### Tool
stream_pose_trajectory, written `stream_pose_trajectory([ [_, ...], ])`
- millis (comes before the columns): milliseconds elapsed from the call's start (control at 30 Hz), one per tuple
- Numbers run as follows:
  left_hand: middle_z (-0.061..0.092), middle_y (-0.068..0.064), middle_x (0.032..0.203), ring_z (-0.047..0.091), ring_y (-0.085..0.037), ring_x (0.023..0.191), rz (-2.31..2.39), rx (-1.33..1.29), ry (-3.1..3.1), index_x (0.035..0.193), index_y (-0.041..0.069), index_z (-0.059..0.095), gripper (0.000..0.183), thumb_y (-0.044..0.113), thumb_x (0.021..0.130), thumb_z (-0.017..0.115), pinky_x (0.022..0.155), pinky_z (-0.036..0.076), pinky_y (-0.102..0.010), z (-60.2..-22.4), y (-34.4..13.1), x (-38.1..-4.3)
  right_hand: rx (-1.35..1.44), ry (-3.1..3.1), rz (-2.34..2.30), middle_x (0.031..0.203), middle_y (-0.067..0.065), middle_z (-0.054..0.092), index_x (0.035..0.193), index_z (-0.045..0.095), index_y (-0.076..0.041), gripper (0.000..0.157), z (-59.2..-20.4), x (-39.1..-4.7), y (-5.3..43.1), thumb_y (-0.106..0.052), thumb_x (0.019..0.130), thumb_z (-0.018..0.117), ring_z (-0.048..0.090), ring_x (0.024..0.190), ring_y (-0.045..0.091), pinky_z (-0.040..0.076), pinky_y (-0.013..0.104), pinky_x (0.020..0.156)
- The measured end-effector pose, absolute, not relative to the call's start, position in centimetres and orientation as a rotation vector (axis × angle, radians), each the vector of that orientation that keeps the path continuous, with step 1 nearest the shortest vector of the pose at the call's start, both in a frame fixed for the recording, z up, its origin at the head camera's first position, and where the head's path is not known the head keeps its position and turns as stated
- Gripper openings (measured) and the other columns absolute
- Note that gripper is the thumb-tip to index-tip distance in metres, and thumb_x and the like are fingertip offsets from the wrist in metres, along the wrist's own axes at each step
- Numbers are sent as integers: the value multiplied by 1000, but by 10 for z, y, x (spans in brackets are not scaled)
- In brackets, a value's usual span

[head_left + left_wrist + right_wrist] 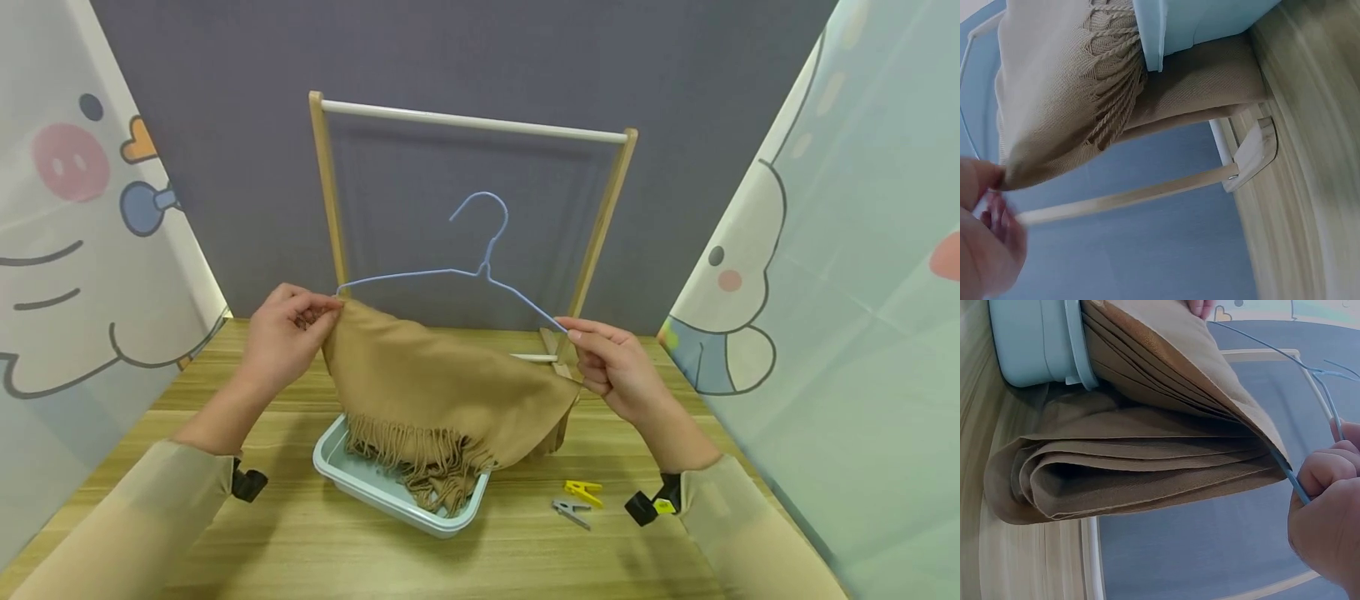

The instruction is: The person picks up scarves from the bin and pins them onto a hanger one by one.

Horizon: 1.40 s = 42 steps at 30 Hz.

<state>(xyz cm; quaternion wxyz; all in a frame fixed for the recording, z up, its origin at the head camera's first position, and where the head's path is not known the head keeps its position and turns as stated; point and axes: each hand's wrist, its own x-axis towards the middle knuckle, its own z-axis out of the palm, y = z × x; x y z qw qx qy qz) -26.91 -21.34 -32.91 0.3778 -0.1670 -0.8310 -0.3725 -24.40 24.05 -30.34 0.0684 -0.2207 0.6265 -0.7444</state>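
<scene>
A tan fringed scarf (442, 375) hangs over the lower part of a blue wire hanger (408, 274), whose hook points up. With thumb and fingers my left hand (288, 329) pinches the scarf's upper corner at the hanger's left end. My right hand (615, 362) grips the hanger's right end, just beyond the cloth. Several folded layers of the scarf (1147, 469) show in the right wrist view, drooping to the tabletop. Twisted fringe (1113, 94) falls beside the tub in the left wrist view. The hanger's bottom bar is mostly hidden by cloth.
A light blue tub (375, 487) stands on the wooden table (277, 533), with fringe hanging into it. To its right lie a yellow clip (582, 491) and a grey clip (572, 511). Behind rises a wooden rack with a white rail (472, 122), before a grey panel (480, 50).
</scene>
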Motion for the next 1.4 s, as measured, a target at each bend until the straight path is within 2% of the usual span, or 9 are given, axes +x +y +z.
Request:
stream_pose_trajectory([
  [200,73,-5,95,59,-18,89,-760,-857,-2074,101,8,86,16,-2,89,87,80,43,-27,-320,-189,-273,-662,1874,-2245,65,-1,19,121,84,-30,42,-305,-244,240,-7,115,49,9,52,17,4,35,49],
  [400,73,6,106,63,-17,100,-599,-1020,-2449,114,22,86,13,25,103,80,96,35,-48,-313,-169,-279,-671,1894,-2241,64,-1,18,121,84,-30,42,-308,-243,238,-7,115,50,8,51,18,4,36,48],
  [467,73,6,107,65,-16,99,-589,-1026,-2556,116,21,85,16,30,107,75,99,40,-50,-312,-165,-281,-672,1913,-2233,64,-1,19,120,85,-30,41,-308,-243,237,-7,115,51,9,51,18,4,36,48],
  [633,71,4,107,62,-10,89,-582,-1111,-2562,117,18,83,19,32,108,73,81,56,-36,-311,-151,-285,-672,1948,-2234,62,-2,21,119,85,-30,41,-307,-243,233,-6,114,53,10,51,18,5,36,48],
  [800,73,1,105,63,-12,88,-636,-1341,-2309,115,14,85,15,21,102,81,80,57,-34,-310,-119,-284,-655,1954,-2236,61,-3,21,120,85,-29,38,-305,-245,229,-7,113,54,10,51,17,6,35,49],
  [933,71,-1,106,64,-12,90,-603,-1487,-2286,117,14,84,17,21,104,78,83,58,-32,-312,-85,-279,-624,1961,-2238,60,-6,23,118,85,-29,37,-305,-244,226,-7,113,55,11,50,16,6,35,49],
  [1100,68,1,111,64,-11,94,-512,-1486,-2357,123,16,81,22,30,107,74,87,57,-31,-316,-52,-273,-640,1987,-2214,58,-11,32,118,85,-30,36,-306,-242,222,-9,113,55,14,47,14,7,36,48],
  [1300,72,1,107,62,-9,86,-585,-1551,-2245,126,16,83,22,17,105,76,78,53,-20,-314,-27,-271,-640,1990,-2229,57,-12,33,119,84,-30,35,-303,-244,218,-10,113,56,15,47,12,7,35,48],
  [1400,72,1,107,61,-9,85,-578,-1526,-2313,130,18,82,24,19,108,73,76,51,-20,-314,-19,-268,-624,1985,-2239,57,-12,34,118,85,-30,35,-302,-246,217,-10,113,56,17,46,10,8,34,49],
])
